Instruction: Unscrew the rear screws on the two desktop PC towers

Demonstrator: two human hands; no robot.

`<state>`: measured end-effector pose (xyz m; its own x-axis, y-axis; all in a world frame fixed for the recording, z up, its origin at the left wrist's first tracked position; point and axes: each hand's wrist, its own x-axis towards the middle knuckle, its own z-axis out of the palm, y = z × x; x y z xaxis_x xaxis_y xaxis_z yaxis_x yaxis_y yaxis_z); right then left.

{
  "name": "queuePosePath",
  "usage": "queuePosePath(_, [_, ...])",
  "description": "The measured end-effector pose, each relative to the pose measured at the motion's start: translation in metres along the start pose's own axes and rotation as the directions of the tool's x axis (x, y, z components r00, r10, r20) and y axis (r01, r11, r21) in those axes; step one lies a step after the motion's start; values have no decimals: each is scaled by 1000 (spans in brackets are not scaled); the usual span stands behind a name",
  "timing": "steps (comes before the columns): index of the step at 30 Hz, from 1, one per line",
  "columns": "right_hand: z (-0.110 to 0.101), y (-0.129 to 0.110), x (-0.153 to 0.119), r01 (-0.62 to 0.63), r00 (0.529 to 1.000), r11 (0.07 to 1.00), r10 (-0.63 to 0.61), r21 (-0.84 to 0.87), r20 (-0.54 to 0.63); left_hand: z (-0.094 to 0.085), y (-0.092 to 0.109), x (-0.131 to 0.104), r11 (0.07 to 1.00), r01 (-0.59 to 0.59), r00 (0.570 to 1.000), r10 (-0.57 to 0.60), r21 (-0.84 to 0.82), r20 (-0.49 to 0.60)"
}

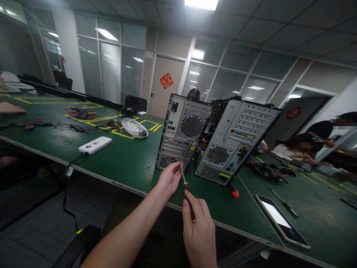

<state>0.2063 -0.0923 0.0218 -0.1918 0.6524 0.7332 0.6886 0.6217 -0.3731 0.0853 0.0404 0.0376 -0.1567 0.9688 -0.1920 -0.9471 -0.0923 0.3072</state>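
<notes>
Right hand [199, 229] curls its fingers round the screwdriver [186, 186]; keep it square to the left computer case [178, 137], twelve o'clock. Left hand [169, 180] pinches its tip, perhaps with a screw.

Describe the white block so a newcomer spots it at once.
On the green table, find the left computer case. Left of it, near the front edge, lies the white block. Unlike the round white dish beyond, it is oblong and trails a dark cable.

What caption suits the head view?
Right hand holds a screwdriver, its tip by the left hand, before a computer.
</notes>
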Motion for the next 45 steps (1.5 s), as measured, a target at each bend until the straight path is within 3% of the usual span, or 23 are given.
queuePosePath(8, [25,-23,-6,40,989,995,-54,96,139,-14,41,-12,995,-101,993,101,10,-56])
queuePosePath(15, [52,-40,2,78,974,996,-83,30,211,-12,76,-14,997,-69,987,71,18,-141])
queuePosePath(24, [60,-42,11,78,969,997,-75,-3,234,-7,82,-7,997,21,983,-6,80,-183])
queuePosePath(45, [65,-42,15,39,972,999,-43,20,233,-11,81,3,996,13,985,3,89,-173])
